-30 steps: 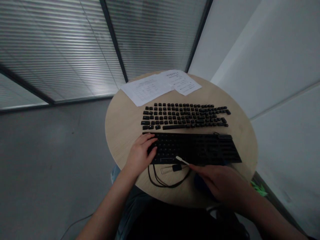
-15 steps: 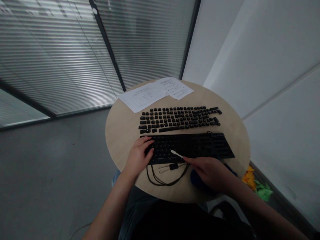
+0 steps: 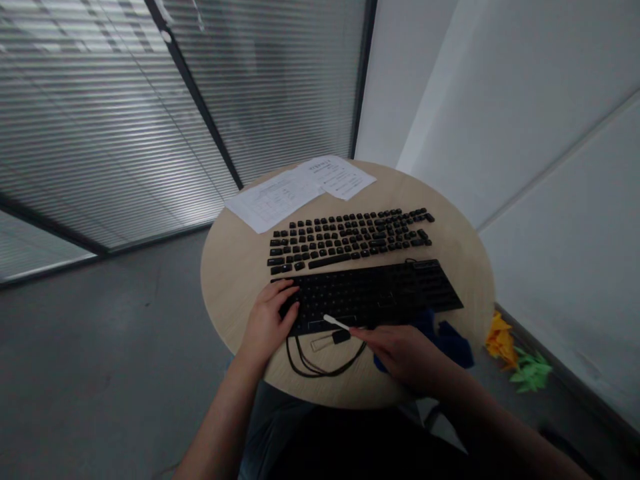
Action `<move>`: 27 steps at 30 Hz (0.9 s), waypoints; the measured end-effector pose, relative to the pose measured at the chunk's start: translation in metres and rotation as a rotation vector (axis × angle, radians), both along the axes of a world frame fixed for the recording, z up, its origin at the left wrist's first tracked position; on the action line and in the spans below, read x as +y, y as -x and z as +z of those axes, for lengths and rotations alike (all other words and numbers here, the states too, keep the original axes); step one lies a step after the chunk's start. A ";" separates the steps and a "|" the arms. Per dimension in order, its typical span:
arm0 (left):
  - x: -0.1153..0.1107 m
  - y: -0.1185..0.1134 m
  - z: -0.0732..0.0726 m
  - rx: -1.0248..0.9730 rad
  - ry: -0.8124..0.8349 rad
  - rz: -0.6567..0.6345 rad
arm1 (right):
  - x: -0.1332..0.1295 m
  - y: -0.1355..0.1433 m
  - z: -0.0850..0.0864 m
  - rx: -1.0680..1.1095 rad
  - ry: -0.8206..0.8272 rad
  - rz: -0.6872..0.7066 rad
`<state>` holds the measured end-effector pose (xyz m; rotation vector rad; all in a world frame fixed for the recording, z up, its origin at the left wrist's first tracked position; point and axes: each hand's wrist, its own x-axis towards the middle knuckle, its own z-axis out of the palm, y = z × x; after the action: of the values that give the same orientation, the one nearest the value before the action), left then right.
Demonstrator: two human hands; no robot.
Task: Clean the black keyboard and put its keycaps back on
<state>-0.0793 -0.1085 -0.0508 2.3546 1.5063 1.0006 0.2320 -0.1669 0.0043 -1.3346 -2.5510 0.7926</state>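
"Where are the 2 hands?"

"The left hand [image 3: 269, 315] rests on the left end of the black keyboard [image 3: 367, 292], fingers apart."

"Next?"

"The white stick [image 3: 336, 322], tip over the keyboard's near edge; I can't tell if they touch. Loose keycaps [image 3: 329, 261] lie beyond the keyboard."

"Then?"

"The right hand [image 3: 400, 348], keyboard's near side, fingers clamped on the stick. Blue cloth [image 3: 454, 344] lies by its near right corner."

Passage is free over the table [image 3: 227, 280] at center-left; mid-frame, keycaps [image 3: 326, 243] and the keyboard [image 3: 367, 293] obstruct, with the right hand [image 3: 403, 350], cable [image 3: 325, 375] and blue cloth [image 3: 456, 343] crowding lower center.
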 end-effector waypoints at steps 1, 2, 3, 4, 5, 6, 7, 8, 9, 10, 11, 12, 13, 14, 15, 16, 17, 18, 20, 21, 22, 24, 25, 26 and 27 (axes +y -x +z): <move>0.000 0.000 0.000 0.001 0.000 0.000 | 0.001 -0.003 0.000 0.019 -0.003 -0.010; 0.000 0.000 0.000 0.001 -0.002 0.000 | 0.003 -0.007 0.000 0.025 -0.026 -0.066; 0.000 0.000 0.000 0.001 -0.005 0.000 | 0.006 -0.010 -0.001 0.013 -0.061 -0.154; 0.000 0.000 0.001 0.002 -0.008 0.000 | 0.009 -0.014 -0.003 -0.017 -0.099 -0.249; 0.000 0.000 0.001 0.002 -0.007 0.001 | 0.012 -0.016 -0.004 -0.056 -0.129 -0.325; 0.000 0.000 0.001 0.003 -0.005 0.002 | 0.013 -0.017 -0.006 -0.092 -0.143 -0.361; 0.000 0.000 0.001 0.004 0.000 0.002 | 0.013 -0.016 -0.006 -0.114 -0.136 -0.341; 0.000 0.000 0.002 0.006 0.005 0.001 | 0.011 -0.014 -0.006 -0.115 -0.110 -0.268; -0.001 0.000 0.002 0.008 0.010 0.001 | 0.007 -0.012 -0.005 -0.100 -0.077 -0.163; -0.001 0.000 0.002 0.009 0.014 0.000 | 0.003 -0.011 -0.004 -0.076 -0.043 -0.050; -0.001 0.000 0.003 0.010 0.016 0.000 | 0.000 -0.010 -0.002 -0.052 -0.015 0.042; -0.001 0.000 0.003 0.010 0.018 0.000 | -0.002 -0.011 -0.001 -0.035 -0.003 0.091; -0.002 0.000 0.004 0.010 0.021 0.001 | -0.002 -0.014 0.000 -0.030 -0.010 0.081; -0.002 0.000 0.004 0.010 0.024 0.002 | -0.001 -0.018 0.000 -0.038 -0.036 0.017; -0.002 0.000 0.004 0.011 0.027 0.003 | 0.001 -0.023 -0.001 -0.058 -0.069 -0.081; -0.002 0.000 0.005 0.012 0.029 0.004 | 0.005 -0.028 -0.002 -0.086 -0.101 -0.183; -0.002 0.000 0.005 0.013 0.032 0.005 | 0.008 -0.032 -0.003 -0.116 -0.125 -0.264; -0.002 0.000 0.005 0.015 0.033 0.004 | 0.010 -0.036 -0.004 -0.136 -0.127 -0.298; -0.001 0.000 0.004 0.017 0.039 0.007 | 0.011 -0.039 -0.005 -0.121 -0.066 -0.188; -0.001 0.000 0.004 0.020 0.046 0.009 | 0.011 -0.040 -0.004 -0.094 -0.023 -0.080; -0.001 0.000 0.004 0.022 0.053 0.012 | 0.010 -0.040 -0.004 -0.065 0.009 0.015; -0.002 0.000 0.004 0.022 0.064 0.018 | 0.011 -0.042 -0.004 -0.036 0.009 0.061; -0.002 0.000 0.004 0.021 0.066 0.019 | 0.013 -0.044 -0.005 -0.041 -0.025 -0.007; -0.002 0.000 0.004 0.019 0.068 0.019 | 0.016 -0.047 -0.006 -0.057 -0.067 -0.106; -0.002 0.000 0.004 0.017 0.067 0.018 | 0.019 -0.050 -0.007 -0.075 -0.102 -0.197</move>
<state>-0.0794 -0.1107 -0.0466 2.3134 1.5450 0.9221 0.2818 -0.1482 -0.0022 -1.5790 -2.4281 0.5784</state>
